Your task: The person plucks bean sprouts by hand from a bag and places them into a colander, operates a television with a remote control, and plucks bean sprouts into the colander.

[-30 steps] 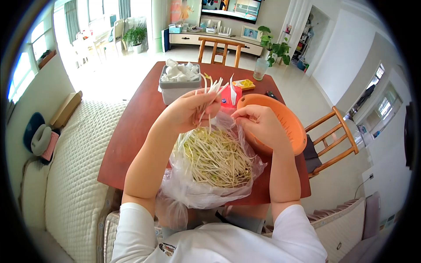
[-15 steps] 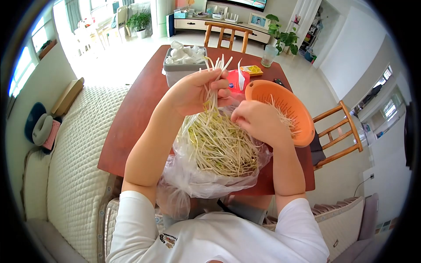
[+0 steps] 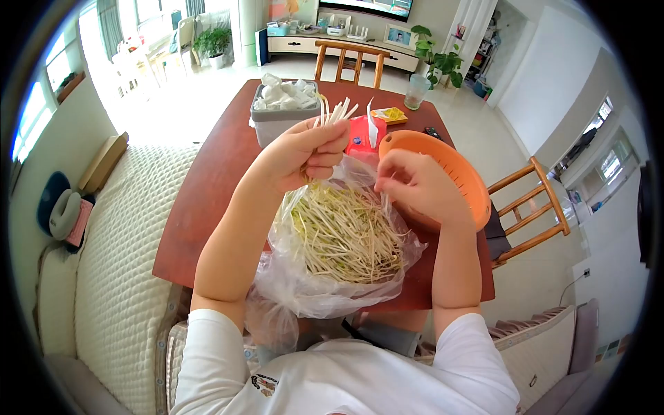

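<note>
My left hand (image 3: 308,153) is closed around a bunch of bean sprouts (image 3: 337,113), whose white stems stick out above the fist. Below it, a heap of bean sprouts (image 3: 349,235) with pale stems and yellow-green heads fills an opened clear plastic bag (image 3: 332,296). My right hand (image 3: 423,185) is raised between the heap and an orange colander (image 3: 465,173), in front of part of the colander. Its thumb and fingertips are pinched together; whatever is between them is too small to make out.
On the reddish-brown table (image 3: 200,214) stand a grey bin (image 3: 266,124) full of white tissue, a red tissue pack (image 3: 361,135), a yellow box (image 3: 389,115) and a glass (image 3: 416,91). Wooden chairs (image 3: 529,207) stand at the right and far sides. A quilted sofa (image 3: 128,235) lies left.
My right hand has lifted off the heap, up and slightly toward the colander. My left hand, still gripping its bunch, has shifted a little left and down.
</note>
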{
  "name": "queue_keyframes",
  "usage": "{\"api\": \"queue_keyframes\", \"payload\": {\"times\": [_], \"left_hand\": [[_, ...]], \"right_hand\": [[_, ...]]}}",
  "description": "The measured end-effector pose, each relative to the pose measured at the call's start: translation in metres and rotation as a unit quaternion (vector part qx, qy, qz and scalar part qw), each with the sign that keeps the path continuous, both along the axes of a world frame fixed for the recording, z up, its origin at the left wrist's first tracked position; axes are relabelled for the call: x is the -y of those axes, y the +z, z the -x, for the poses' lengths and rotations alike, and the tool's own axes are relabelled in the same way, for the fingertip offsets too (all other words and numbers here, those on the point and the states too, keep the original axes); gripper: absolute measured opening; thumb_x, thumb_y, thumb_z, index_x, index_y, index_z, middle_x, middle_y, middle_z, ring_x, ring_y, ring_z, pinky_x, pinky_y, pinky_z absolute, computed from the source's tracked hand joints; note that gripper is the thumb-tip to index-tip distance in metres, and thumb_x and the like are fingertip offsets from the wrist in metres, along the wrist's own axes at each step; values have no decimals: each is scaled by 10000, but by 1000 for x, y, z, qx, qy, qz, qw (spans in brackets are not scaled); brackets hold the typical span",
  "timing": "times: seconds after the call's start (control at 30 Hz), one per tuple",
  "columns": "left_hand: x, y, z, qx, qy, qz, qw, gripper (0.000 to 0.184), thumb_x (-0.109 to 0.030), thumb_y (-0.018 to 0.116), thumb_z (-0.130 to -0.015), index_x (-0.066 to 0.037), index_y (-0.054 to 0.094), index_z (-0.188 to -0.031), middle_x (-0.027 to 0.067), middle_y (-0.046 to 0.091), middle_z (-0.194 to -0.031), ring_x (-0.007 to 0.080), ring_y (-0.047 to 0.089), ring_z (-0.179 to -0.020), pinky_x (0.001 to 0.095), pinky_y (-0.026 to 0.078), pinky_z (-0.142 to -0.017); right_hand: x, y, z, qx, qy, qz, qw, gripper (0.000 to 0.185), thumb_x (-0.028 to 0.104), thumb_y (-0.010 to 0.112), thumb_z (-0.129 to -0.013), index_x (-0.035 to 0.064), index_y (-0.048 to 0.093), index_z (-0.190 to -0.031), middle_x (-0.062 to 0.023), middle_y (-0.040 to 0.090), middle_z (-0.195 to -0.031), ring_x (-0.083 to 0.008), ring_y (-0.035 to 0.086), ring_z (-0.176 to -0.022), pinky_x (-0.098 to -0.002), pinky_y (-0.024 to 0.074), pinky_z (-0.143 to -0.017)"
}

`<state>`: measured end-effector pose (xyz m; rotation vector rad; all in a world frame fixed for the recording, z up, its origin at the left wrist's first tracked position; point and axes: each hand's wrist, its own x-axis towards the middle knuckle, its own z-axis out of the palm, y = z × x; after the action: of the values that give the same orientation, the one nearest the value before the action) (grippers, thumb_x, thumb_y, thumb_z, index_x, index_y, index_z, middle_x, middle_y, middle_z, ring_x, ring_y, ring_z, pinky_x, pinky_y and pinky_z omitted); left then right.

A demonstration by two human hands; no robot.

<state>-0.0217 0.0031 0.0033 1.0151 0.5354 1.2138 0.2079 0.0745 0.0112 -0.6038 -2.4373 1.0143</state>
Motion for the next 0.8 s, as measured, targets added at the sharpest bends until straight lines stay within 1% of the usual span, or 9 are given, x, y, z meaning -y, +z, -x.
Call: {"api": "queue_keyframes", "payload": {"times": [0.1, 0.17, 0.23, 0.27, 0.33, 0.43, 0.57, 0.67, 0.8], "left_hand": [[-2, -2, -3, -20, -2, 9, 1000, 179, -265, 424, -1011, -125, 472, -909, -80, 320, -639, 5, 269, -493, 161, 208, -398], [-1, -3, -6, -31, 8, 34, 999, 184, -270, 432, -1007, -110, 493, -942, -67, 384, -658, 9, 298, -483, 166, 228, -396], [1, -4, -9, -33, 11, 36, 999, 208, -280, 488, -985, -94, 504, -892, -41, 474, -696, 25, 339, -497, 195, 246, -421], [1, -2, -12, -46, 15, 38, 998, 198, -275, 489, -985, -86, 516, -935, -33, 498, -721, 27, 346, -498, 191, 254, -426], [1, -6, -14, -46, 10, 36, 998, 204, -270, 492, -984, -71, 531, -1005, -20, 542, -778, 22, 368, -505, 183, 278, -436], [5, -3, -26, -95, 61, 28, 993, 204, -260, 488, -985, -62, 536, -992, -25, 511, -700, 8, 381, -478, 169, 287, -409], [3, -9, -26, -79, 45, 6, 996, 158, -211, 528, -968, -54, 535, -985, -22, 524, -675, 7, 396, -459, 170, 301, -411], [0, -14, -21, -87, 20, -33, 995, 177, -219, 563, -948, -69, 531, -1035, -33, 541, -720, 7, 420, -505, 172, 309, -422], [6, -1, -22, -121, 44, -10, 992, 155, -197, 573, -940, -64, 524, -1003, -12, 555, -734, 22, 413, -491, 178, 307, -413]], "right_hand": [[4, 12, -3, -107, -31, 76, 991, 109, 52, 643, -803, 9, 586, -885, -57, 596, -771, -134, 611, -751, -310, 489, -690], [-2, 6, -1, -184, -20, -100, 978, 128, 15, 661, -781, 25, 585, -883, -75, 612, -798, -192, 622, -753, -314, 494, -694], [0, 6, 7, -276, 18, -282, 919, 138, 32, 675, -771, 36, 586, -876, -85, 618, -804, -234, 623, -748, -319, 496, -696], [11, 9, 10, -282, 9, -301, 911, 150, 65, 700, -755, 63, 591, -858, -89, 627, -890, -267, 608, -784, -337, 494, -706], [22, 9, 11, -240, 6, -408, 881, 184, 43, 715, -730, 62, 589, -862, -88, 617, -939, -263, 606, -837, -350, 503, -718], [27, 6, 19, -213, 11, -501, 839, 222, 66, 745, -685, 76, 596, -849, -80, 598, -968, -273, 591, -843, -371, 503, -719], [22, -2, 26, -218, 24, -536, 815, 224, 108, 764, -670, 93, 606, -828, -65, 577, -966, -271, 567, -830, -372, 491, -697], [25, 0, 27, -221, 32, -529, 819, 211, 108, 756, -682, 97, 616, -840, -60, 574, -965, -266, 561, -867, -372, 472, -716], [27, 16, 11, -235, -52, -501, 831, 185, 82, 728, -708, 100, 639, -868, -68, 575, -974, -264, 549, -901, -369, 444, -761]]}}
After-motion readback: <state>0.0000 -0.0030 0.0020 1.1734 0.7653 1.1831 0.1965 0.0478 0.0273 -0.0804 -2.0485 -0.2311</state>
